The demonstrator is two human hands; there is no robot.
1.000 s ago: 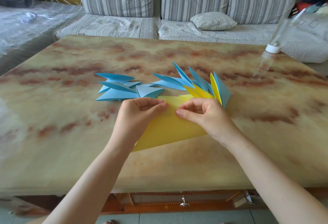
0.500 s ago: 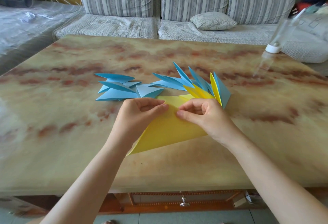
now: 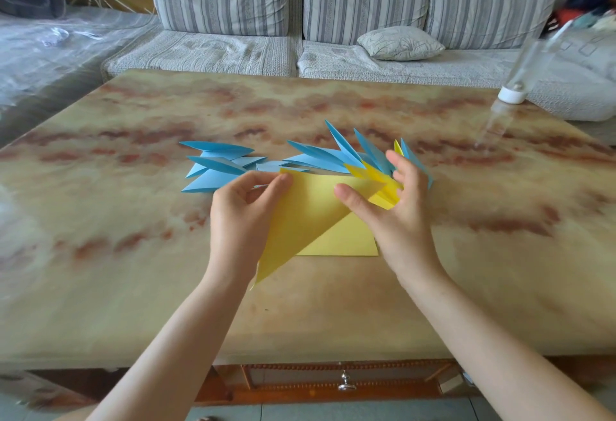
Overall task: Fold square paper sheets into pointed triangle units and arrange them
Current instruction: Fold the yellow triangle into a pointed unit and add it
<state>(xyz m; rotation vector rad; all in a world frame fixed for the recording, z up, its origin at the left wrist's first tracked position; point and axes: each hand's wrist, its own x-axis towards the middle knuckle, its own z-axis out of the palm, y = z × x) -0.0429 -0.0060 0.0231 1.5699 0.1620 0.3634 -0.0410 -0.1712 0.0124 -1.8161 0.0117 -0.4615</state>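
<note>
A yellow paper sheet point(image 3: 310, 210), folded into a triangle, is lifted off the table with its point down toward me. My left hand point(image 3: 243, 220) pinches its upper left corner. My right hand point(image 3: 396, 210) has its fingers spread and its thumb pressed on the sheet's upper right part. A flat yellow sheet point(image 3: 343, 240) lies under it on the table. Behind the hands, several blue pointed units point(image 3: 216, 167) lie at the left, and a fan of blue and yellow pointed units point(image 3: 353, 157) stands at the right, partly hidden by my right hand.
The marbled table point(image 3: 133, 254) stretches wide on all sides of the paper. A clear plastic bottle with a white cap point(image 3: 513, 87) stands upside down at the far right. A grey striped sofa point(image 3: 300, 14) with a small cushion point(image 3: 400, 42) runs behind the table.
The folded yellow sheet has been raised and turned so its point hangs lower, showing a flat yellow sheet beneath. My right hand has opened its fingers and shifted right.
</note>
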